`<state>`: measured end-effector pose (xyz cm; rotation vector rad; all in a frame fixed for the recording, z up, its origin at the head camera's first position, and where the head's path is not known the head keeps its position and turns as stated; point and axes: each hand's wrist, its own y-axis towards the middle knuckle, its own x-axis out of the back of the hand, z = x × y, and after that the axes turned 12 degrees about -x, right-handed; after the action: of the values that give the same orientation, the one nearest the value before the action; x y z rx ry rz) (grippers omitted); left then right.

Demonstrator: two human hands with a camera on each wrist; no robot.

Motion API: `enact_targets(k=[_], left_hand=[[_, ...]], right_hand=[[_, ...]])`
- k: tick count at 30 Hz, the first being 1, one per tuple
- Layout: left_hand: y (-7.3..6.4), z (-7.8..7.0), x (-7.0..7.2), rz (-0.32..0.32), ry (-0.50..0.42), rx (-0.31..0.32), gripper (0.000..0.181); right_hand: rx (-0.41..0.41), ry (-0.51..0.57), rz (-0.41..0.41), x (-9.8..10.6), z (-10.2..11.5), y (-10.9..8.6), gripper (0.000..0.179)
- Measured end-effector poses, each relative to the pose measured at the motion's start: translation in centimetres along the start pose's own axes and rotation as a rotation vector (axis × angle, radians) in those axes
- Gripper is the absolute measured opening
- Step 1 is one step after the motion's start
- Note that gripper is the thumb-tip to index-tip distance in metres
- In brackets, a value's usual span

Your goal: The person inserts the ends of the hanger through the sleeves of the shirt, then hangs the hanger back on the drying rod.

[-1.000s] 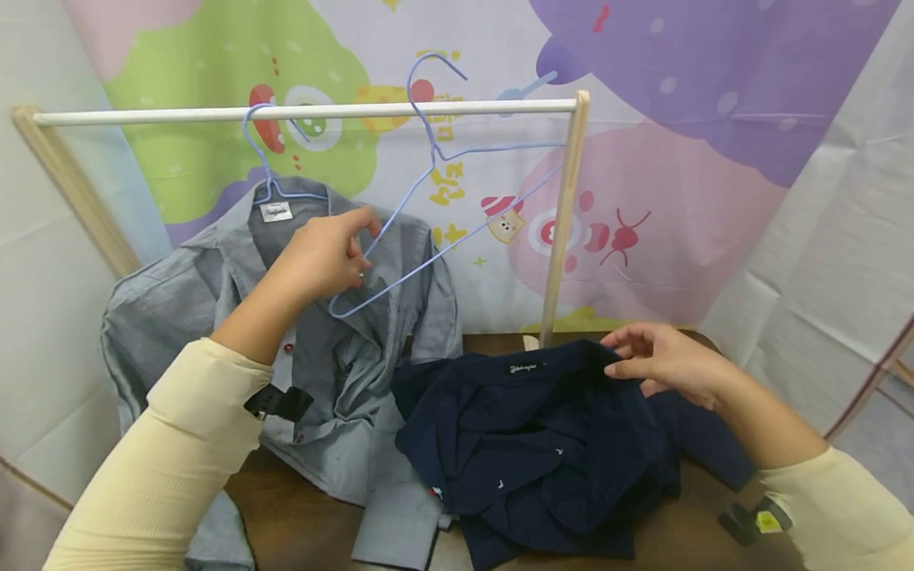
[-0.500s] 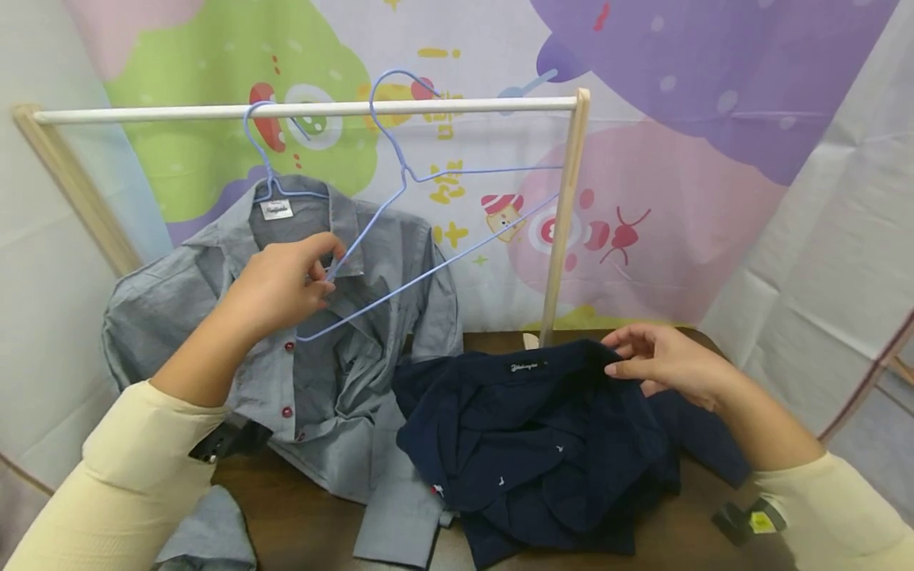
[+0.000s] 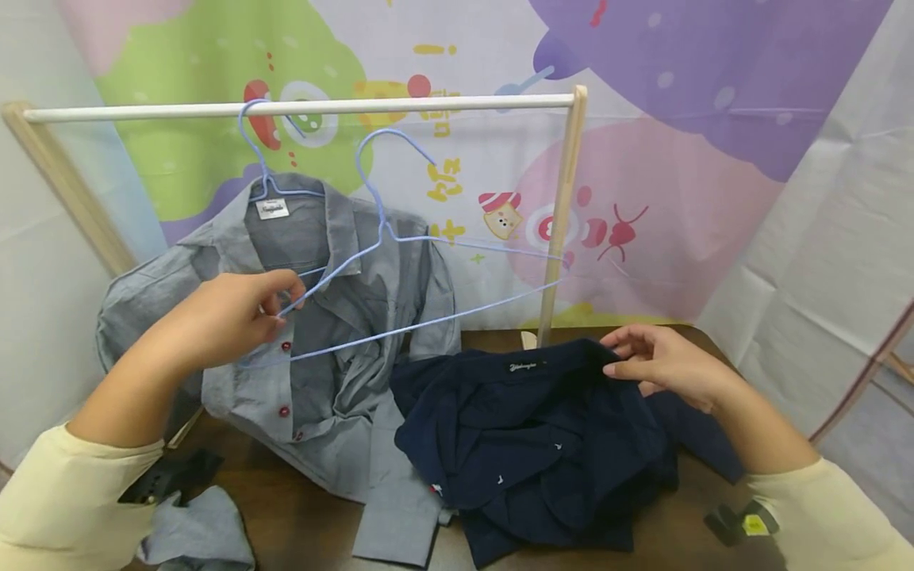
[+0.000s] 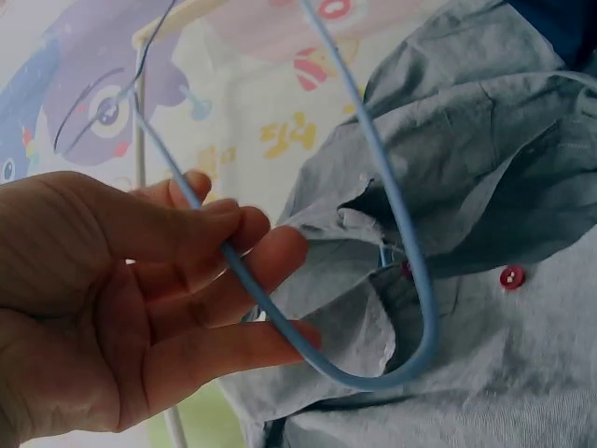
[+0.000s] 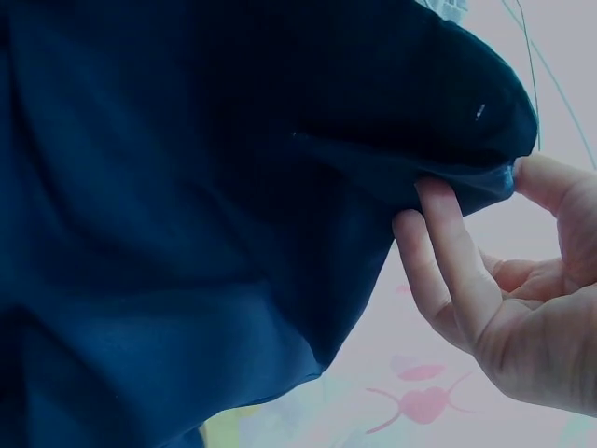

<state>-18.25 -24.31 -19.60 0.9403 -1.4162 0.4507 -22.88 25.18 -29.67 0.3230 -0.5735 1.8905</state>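
Note:
My left hand (image 3: 236, 321) pinches one lower arm of a light-blue wire hanger (image 3: 384, 228) between thumb and fingers. In the head view the hanger's hook is below the rail, apart from it, in front of a grey button shirt (image 3: 250, 400); the left wrist view shows the hanger's rounded corner (image 4: 429, 317) below the fingers. At the right, my right hand (image 3: 664, 366) pinches the collar edge of a navy shirt (image 3: 528, 444), which lies bunched with its neck opening and label facing up. Fingers and thumb meet the navy cloth (image 5: 280, 215) in the right wrist view.
A white rail (image 3: 171, 112) with wooden posts (image 3: 562, 206) stands behind. The grey shirt hangs there on a second blue hanger (image 3: 265, 178), its sleeve (image 3: 396, 523) reaching the brown table (image 3: 307, 523) beside the navy shirt. A cartoon-printed curtain (image 3: 457, 47) covers the back.
My left hand has moved down and left with the hanger, whose hook has dropped from above the rail to below it. The right hand stays at the navy collar.

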Motion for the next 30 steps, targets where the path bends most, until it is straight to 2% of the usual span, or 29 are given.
enact_targets(k=[8,13,17,24,30], left_hand=[[-0.8,0.1,-0.3,0.121,-0.027,-0.092,0.033],[-0.9,-0.3,-0.7,0.196,-0.083,-0.108,0.032],[-1.0,-0.6,-0.6,0.209,-0.095,-0.113,0.033],[-1.3,-0.4,0.1,0.178,-0.106,-0.112,0.034],[-1.3,-0.4,-0.6,0.242,-0.204,-0.149,0.04]], right_hand=[[0.002,-0.003,-0.02,0.0,-0.1,-0.2,0.052],[0.005,-0.003,-0.035,0.0,0.2,-0.4,0.051],[0.007,-0.011,-0.048,0.0,0.5,-0.3,0.051],[-0.008,-0.028,-0.071,0.2,0.6,-0.2,0.052],[-0.01,-0.028,-0.085,0.3,0.5,-0.2,0.052]])
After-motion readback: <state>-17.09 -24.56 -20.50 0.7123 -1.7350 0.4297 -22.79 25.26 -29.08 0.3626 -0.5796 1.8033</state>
